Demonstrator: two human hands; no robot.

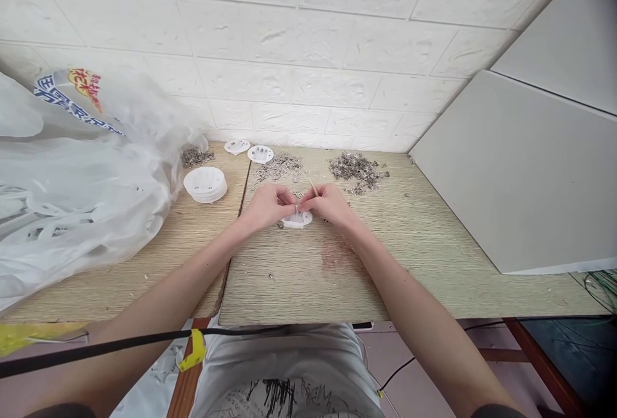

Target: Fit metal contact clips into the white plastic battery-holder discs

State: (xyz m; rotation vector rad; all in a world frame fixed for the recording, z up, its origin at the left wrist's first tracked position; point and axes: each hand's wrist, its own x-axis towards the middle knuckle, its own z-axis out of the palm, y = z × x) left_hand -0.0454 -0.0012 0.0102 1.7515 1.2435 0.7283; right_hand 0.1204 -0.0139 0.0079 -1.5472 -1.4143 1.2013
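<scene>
A white round plastic part [297,219] with raised ribs lies on the table in front of me. My left hand [266,206] is closed at its left and upper edge, thumb and fingers gripping there. From the other side my right hand [331,204] pinches a thin wooden stick [313,188], its fingertips close against the left ones over the part. Whatever small piece may sit between the fingertips is too small to make out. Beyond the hands lie a pile of small metal pieces [280,166] and a darker metal pile [357,171].
Stacked white discs [205,184] stand left, with two similar ribbed parts [260,154] near the wall. A large plastic bag [91,212] of white parts covers the left side. A grey panel [535,180] leans at right. A black cable [120,343] crosses below the table edge.
</scene>
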